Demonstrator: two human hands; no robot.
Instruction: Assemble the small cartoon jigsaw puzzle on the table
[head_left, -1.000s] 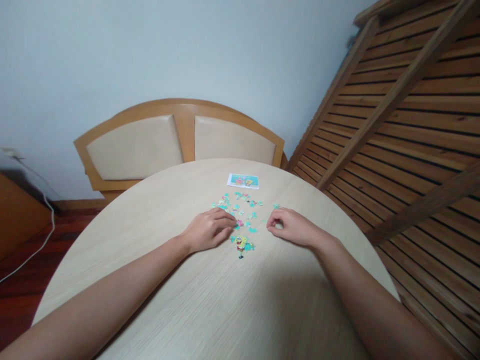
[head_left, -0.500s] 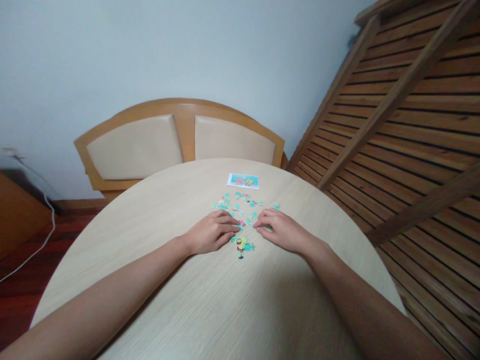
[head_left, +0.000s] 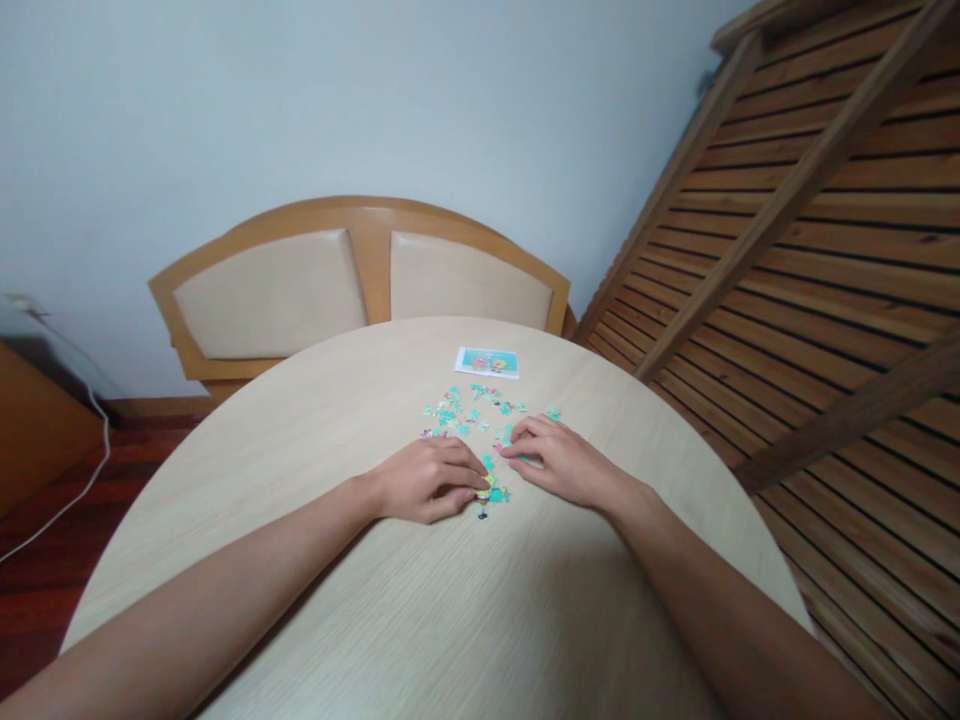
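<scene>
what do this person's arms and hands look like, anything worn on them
The bare, ungloved left hand and bare, ungloved right hand each have slender fingers, with no rings visible. The smooth, bare left forearm and smooth, bare right forearm show no sleeve, watch or bracelet within the frame. Small markings are too fine to tell.

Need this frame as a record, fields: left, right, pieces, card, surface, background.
left grip: fingers over the SpongeBob puzzle section, partly covering it; hold unclear
right grip: fingertips at a pink puzzle piece; pinch unclear
pieces: loose puzzle pieces, mostly teal, scattered beyond the hands
card: SpongeBob picture card, flat, beyond the pieces
surface: round wood-grain table
background: cream-padded wooden backrest; slatted wooden panel, right
</scene>
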